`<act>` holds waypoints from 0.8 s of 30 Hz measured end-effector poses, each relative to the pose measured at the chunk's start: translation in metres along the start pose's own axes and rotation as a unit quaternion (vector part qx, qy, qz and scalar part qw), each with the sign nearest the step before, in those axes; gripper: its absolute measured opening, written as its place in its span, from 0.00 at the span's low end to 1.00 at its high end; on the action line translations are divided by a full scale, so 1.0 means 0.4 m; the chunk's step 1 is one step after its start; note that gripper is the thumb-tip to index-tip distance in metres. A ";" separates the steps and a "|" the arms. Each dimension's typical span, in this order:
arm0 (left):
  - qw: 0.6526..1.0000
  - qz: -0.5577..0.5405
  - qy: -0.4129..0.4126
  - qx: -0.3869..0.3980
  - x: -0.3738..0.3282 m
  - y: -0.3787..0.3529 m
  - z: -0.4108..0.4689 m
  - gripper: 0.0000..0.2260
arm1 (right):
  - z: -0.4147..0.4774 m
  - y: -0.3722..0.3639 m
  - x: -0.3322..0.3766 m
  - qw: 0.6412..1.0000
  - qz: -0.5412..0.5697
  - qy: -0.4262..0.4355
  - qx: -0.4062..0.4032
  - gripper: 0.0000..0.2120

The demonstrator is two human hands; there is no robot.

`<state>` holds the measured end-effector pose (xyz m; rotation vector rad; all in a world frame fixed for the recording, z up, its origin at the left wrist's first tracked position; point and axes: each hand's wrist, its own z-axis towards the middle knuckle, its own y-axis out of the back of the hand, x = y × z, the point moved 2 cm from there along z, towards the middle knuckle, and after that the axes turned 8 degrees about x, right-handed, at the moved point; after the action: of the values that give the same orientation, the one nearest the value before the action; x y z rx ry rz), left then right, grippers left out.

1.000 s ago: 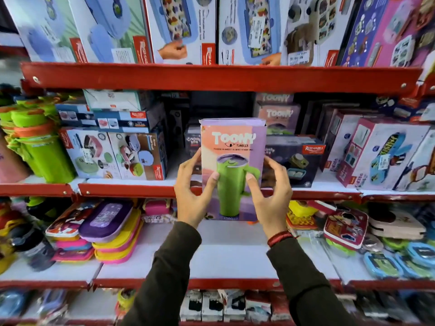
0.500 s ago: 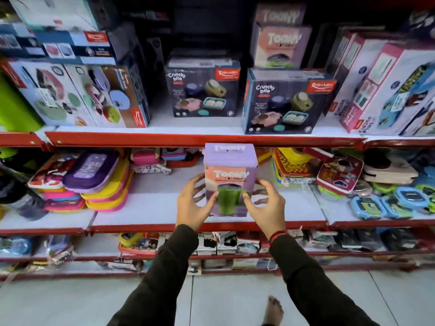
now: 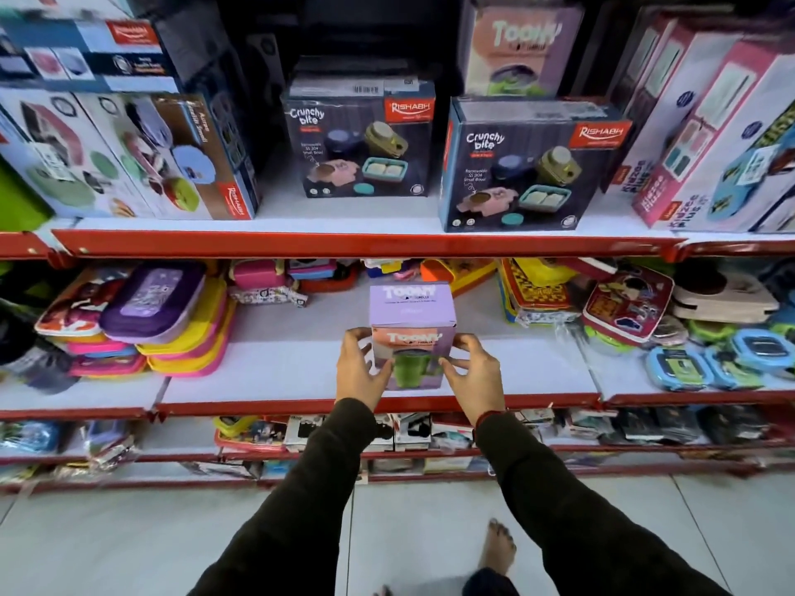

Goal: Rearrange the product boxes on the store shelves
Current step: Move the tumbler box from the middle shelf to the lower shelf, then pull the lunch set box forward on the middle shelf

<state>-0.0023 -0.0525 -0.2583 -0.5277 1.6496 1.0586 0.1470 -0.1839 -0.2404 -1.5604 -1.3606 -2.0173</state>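
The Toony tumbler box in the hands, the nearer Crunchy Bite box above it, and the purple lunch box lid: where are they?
Toony tumbler box (image 3: 412, 309): head view, lilac top face.
Crunchy Bite box (image 3: 522, 174): head view, front face.
Purple lunch box lid (image 3: 152, 301): head view, lid centre.

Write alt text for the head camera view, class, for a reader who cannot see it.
Two hands, left hand and right hand, hold an upright purple Toony tumbler box by its sides at the front of a white, red-edged store shelf. Two dark Crunchy Bite boxes stand on the shelf above, and stacked lunch boxes lie to the left.
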 end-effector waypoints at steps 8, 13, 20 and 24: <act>0.978 0.098 -0.165 -0.079 -0.162 0.072 -0.042 0.39 | -0.016 0.109 0.103 0.986 0.037 0.116 -0.117 0.27; 0.940 0.088 -0.288 -0.163 -0.413 0.079 0.027 0.26 | 0.061 0.259 0.269 0.941 0.077 0.195 -0.265 0.29; 0.966 0.061 -0.252 -0.006 -0.619 0.000 0.125 0.28 | 0.171 0.429 0.331 0.962 0.153 0.053 -0.220 0.34; 0.976 0.014 -0.211 0.048 -0.626 -0.033 0.139 0.29 | 0.181 0.461 0.318 0.962 0.186 0.044 -0.193 0.26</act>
<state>0.1239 -0.0531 -0.0348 -0.1967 1.3255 1.0236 0.2661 -0.1839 -0.0373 -1.6981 -0.5990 -2.1538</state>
